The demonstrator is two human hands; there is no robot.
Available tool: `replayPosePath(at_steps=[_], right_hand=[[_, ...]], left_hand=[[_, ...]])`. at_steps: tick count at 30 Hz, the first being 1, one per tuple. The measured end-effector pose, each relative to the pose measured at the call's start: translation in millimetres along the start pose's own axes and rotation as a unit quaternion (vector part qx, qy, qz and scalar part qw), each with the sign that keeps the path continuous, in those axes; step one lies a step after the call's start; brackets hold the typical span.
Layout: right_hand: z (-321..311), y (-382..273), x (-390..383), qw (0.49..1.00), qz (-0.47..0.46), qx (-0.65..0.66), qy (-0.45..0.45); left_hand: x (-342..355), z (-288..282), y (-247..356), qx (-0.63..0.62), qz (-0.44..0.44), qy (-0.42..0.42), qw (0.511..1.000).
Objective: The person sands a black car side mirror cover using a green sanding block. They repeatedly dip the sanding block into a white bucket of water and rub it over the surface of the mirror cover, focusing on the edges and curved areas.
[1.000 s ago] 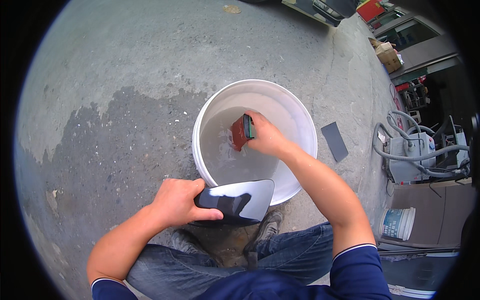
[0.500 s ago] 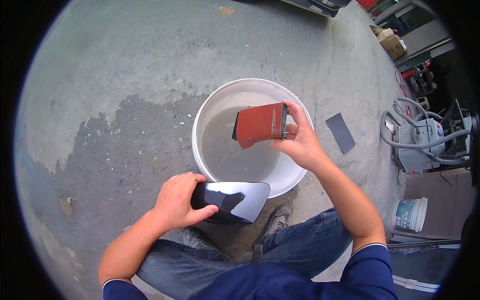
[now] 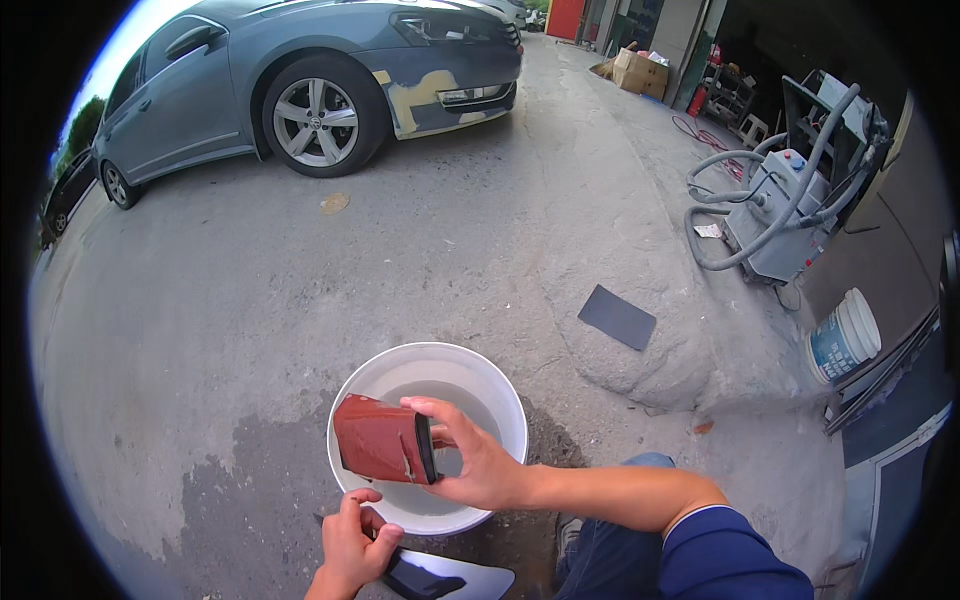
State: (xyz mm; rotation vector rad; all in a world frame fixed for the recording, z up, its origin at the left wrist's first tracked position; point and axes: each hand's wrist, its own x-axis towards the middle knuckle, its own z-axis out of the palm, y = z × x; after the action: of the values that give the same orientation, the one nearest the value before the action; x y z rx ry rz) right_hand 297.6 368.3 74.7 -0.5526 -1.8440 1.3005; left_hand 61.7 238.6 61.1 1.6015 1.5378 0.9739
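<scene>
A white round bucket [image 3: 510, 400] with cloudy water stands on the ground in front of me. Over it my right hand [image 3: 480, 465] is closed on the dark-rimmed end of a reddish-brown, box-like piece [image 3: 378, 440], which lies roughly level and has a pale scrape on its side. Near the bucket's near-left rim, my left hand [image 3: 355, 548] has its fingers curled at the end of a glossy black curved panel [image 3: 455, 580]. Part of that panel is hidden by the hand and cut off by the lower picture edge.
A grey-blue car [image 3: 230, 100] with yellowish patches on its bumper stands ahead. A dark grey rectangular sheet [image 3: 617, 318] lies on the concrete to the right. Farther right are a grey machine with hoses [image 3: 780, 215], a white-and-blue bucket [image 3: 845, 335] and a cardboard box [image 3: 640, 75].
The view has tilted up, bringing the car into sight and shifting the bucket lower. The reddish-brown piece is now nearer the bucket's left side, and both hands are closer together.
</scene>
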Motion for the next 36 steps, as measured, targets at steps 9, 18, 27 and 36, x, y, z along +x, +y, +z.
replayPosePath(at_steps=[9, 18, 27, 36], right_hand=[[5.1, 4.3, -1.9, 0.981, 0.024, 0.177, -0.081], [-7.7, -5.0, -7.3, 0.953, 0.121, 0.230, -0.159], [-27.3, -5.2, -6.7, 0.909, 0.328, 0.241, -0.092], [-13.0, 9.9, -8.5, 0.892, 0.342, 0.294, -0.016]], left_hand=[[8.7, 12.3, -14.5, -0.080, -0.006, 0.205, 0.975], [15.8, 22.1, -16.8, -0.158, 0.000, 0.174, 0.972], [17.9, 21.8, -4.5, -0.029, -0.092, 0.135, 0.986], [12.0, 15.4, 3.7, 0.067, -0.010, 0.131, 0.989]])
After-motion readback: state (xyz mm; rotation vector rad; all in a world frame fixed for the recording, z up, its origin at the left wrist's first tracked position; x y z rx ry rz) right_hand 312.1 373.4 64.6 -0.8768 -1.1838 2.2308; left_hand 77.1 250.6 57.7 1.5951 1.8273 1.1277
